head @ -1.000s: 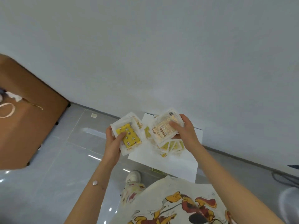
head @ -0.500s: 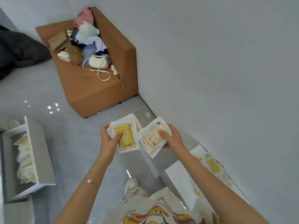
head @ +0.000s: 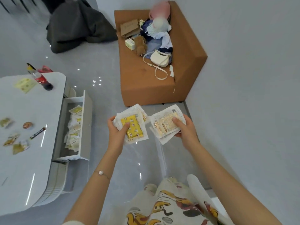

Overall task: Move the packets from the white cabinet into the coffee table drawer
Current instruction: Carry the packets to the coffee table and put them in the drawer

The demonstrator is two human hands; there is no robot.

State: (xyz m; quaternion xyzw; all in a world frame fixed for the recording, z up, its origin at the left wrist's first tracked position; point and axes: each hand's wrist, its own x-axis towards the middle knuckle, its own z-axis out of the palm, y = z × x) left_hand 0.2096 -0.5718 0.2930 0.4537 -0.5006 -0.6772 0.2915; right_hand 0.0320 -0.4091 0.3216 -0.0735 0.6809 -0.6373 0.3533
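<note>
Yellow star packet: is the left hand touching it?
Touching. The head view shows the left hand with its thumb pressed on the yellow star packet.

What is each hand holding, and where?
Left hand grips a packet stack at its lower-left edge, thumb on top; right hand grips a second stack at its right edge.

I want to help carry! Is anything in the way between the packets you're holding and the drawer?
Nothing visible blocks them. The left hand and right hand each hold packets, and only bare floor lies between them and the drawer, which stands pulled open from the coffee table.
</note>
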